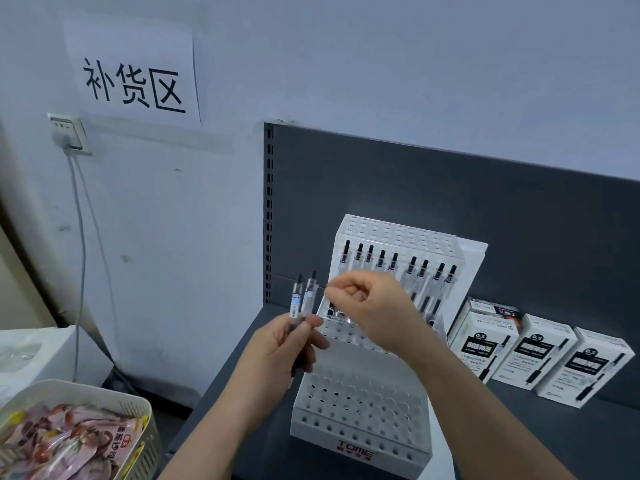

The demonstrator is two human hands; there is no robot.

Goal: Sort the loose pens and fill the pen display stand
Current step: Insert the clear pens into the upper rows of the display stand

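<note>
A white tiered pen display stand (360,434) marked TOME sits on a dark shelf. Its top tier holds a row of several clear pens with black caps (410,266); the lower tiers show mostly bare holes. My left hand (284,351) grips two clear black-capped pens (304,299) upright, just left of the stand. My right hand (374,306) hovers over the middle tier with its fingers curled and thumb against forefinger; I see no pen in it. It hides part of the middle tier.
Three white pen boxes (533,355) stand on the dark shelf (519,441) right of the stand, with a fourth behind them. A white basket (104,393) of pink snack packets sits at lower left. A wall socket (67,131) with a hanging cable is on the left.
</note>
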